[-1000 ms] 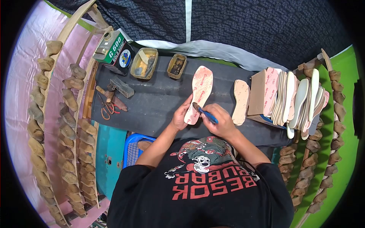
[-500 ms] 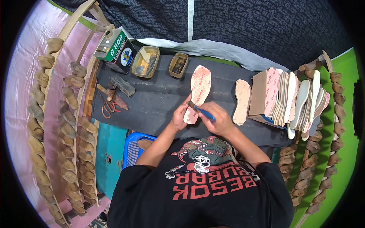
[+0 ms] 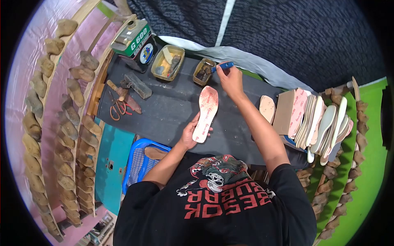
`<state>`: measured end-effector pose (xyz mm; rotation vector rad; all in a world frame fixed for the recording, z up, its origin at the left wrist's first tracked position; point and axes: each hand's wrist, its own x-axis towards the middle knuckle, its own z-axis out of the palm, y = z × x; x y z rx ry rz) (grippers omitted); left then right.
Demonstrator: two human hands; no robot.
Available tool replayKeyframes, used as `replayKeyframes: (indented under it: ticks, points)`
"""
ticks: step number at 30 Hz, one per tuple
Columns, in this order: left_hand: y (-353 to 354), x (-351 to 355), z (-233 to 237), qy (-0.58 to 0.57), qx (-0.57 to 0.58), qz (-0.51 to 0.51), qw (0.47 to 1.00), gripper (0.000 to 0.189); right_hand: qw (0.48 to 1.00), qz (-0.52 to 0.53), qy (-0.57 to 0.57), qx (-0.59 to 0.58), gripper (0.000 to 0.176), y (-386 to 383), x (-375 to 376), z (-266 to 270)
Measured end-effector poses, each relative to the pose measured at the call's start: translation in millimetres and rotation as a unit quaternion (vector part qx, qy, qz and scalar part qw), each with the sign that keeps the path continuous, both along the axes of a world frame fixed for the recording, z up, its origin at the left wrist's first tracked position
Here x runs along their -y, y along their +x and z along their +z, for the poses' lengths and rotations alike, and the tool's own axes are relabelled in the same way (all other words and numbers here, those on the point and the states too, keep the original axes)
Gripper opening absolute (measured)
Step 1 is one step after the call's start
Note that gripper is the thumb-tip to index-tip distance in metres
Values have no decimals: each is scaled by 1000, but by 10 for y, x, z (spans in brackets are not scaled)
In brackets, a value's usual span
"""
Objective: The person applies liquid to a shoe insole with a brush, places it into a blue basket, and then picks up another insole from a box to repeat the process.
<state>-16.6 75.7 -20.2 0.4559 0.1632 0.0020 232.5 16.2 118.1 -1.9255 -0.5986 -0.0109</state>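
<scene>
My left hand (image 3: 190,133) grips a pale insole (image 3: 207,110) with red printing, its wide end pointing away from me over the dark table. Fingers wrap round its near, narrow part from the left and beneath. My right hand (image 3: 231,84) is stretched forward, closed on a brush with a blue handle (image 3: 224,66). The brush's head is down in a small tub (image 3: 197,80) of dark, sticky-looking stuff, so its bristles are hard to make out. Another insole (image 3: 267,107) lies to the right, partly behind my right forearm.
A glue can (image 3: 135,43) and a larger tub (image 3: 169,77) stand at the back left. Scissors (image 3: 115,108), a hammer-like tool and a dark block (image 3: 138,86) lie left. A cardboard box (image 3: 284,110) with stacked insoles stands right. Racks of shoe lasts (image 3: 35,145) flank the table.
My right hand has moved the brush from the insole forward to the small tub. The insole in my left hand has come nearer to me, and the whole view has shifted and turned slightly.
</scene>
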Motion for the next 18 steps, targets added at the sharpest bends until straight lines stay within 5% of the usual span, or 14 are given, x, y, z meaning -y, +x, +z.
replayKeyframes:
  ticks: [9, 18]
  points:
    - [-218, -125, -48, -19, -11, 39, 999, 75, 990, 13, -137, 12, 28, 110, -360, -469]
    - [-83, -220, 71, 10, -2, 53, 999, 73, 999, -2, -20, -49, 21, 58, -167, -226]
